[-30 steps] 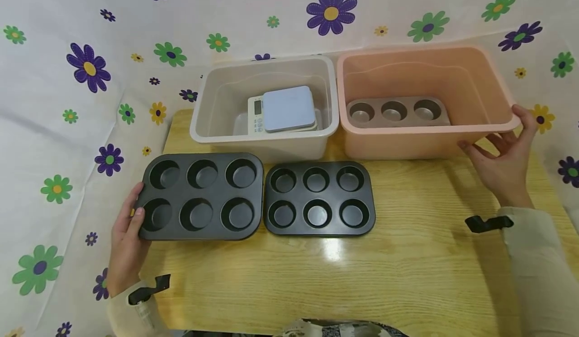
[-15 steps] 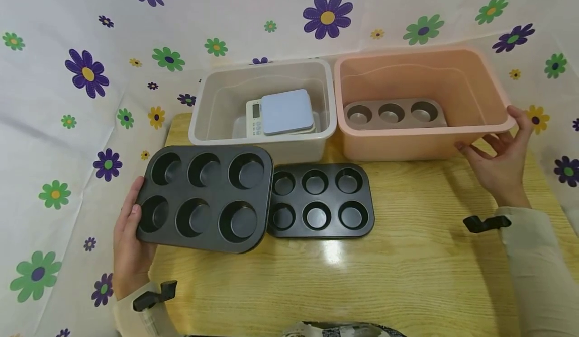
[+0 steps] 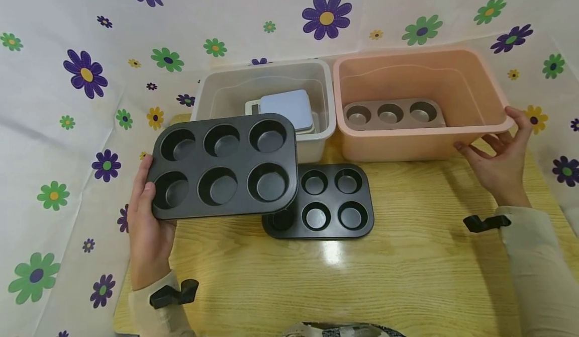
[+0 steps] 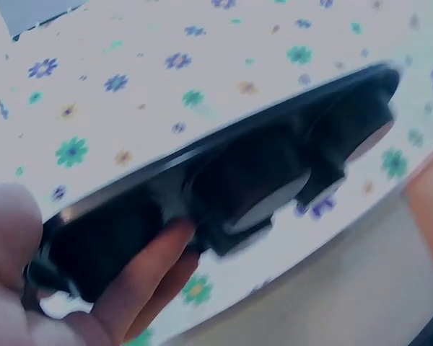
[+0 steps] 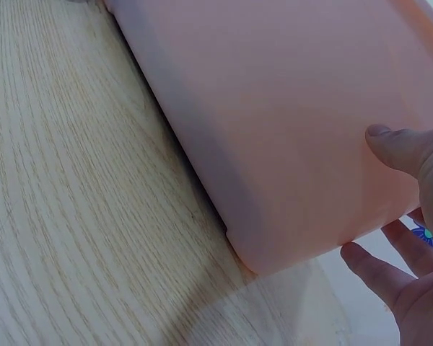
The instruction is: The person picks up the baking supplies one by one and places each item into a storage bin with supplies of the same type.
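My left hand (image 3: 151, 226) grips the left edge of a large dark muffin tin (image 3: 236, 162), thumb on top and fingers beneath. The tin is tilted and raised above the table, overlapping the white bin in the head view. In the left wrist view the cups' undersides show above my fingers (image 4: 148, 277). A smaller dark muffin tin (image 3: 332, 196) lies on the table, partly hidden by the large one. My right hand (image 3: 504, 163) holds the front right corner of a pink plastic bin (image 3: 407, 146); its thumb (image 5: 397, 148) lies against the wall.
Inside the pink bin lies a brown muffin tin (image 3: 407, 114). Beside that bin stands the white bin (image 3: 312, 148), with a kitchen scale (image 3: 289, 103) in it. A flowered cloth (image 3: 253, 5) hangs behind the wooden table (image 3: 407, 256).
My left hand has lifted the large muffin tin from beside the smaller one, moving it up and to the right so it now covers part of the white bin. The right hand stays at the pink bin.
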Demonstrator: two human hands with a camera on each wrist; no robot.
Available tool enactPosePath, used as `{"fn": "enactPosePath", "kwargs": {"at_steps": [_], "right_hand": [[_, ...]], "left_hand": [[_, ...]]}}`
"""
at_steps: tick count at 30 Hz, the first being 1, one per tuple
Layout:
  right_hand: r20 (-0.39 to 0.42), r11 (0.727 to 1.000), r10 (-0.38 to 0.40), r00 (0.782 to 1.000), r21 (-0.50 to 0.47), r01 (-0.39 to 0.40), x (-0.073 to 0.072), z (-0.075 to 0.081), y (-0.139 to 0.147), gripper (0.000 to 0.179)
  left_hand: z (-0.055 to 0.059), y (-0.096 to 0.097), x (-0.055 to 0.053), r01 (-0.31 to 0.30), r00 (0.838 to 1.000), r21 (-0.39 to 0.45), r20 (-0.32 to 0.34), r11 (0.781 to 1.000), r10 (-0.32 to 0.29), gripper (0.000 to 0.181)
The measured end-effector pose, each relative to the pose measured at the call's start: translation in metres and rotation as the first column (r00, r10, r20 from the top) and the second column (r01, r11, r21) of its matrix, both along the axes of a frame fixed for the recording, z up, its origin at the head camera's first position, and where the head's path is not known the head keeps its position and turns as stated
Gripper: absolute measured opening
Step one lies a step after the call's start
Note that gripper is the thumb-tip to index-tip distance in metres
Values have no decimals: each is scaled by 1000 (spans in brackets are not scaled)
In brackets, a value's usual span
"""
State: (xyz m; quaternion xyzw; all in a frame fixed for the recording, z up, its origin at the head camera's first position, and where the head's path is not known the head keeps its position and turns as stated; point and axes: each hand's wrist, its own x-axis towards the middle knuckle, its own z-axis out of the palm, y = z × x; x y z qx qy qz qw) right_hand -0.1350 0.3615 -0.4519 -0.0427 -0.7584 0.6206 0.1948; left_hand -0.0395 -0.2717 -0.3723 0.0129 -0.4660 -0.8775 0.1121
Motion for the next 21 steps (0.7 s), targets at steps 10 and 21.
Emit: {"fn": "enactPosePath", "kwargs": {"at_steps": [10,21], "right_hand": [[-19,997,35,999,-73,-36,-1,-3,-1,101],[-15,996,35,999,-83,-36,-1,-4,5,102]], "left_hand": [[5,54,-44,35,999,18,37,999,-35,51],[10,127,-67,192,974,-38,129,981,-186,52]]}}
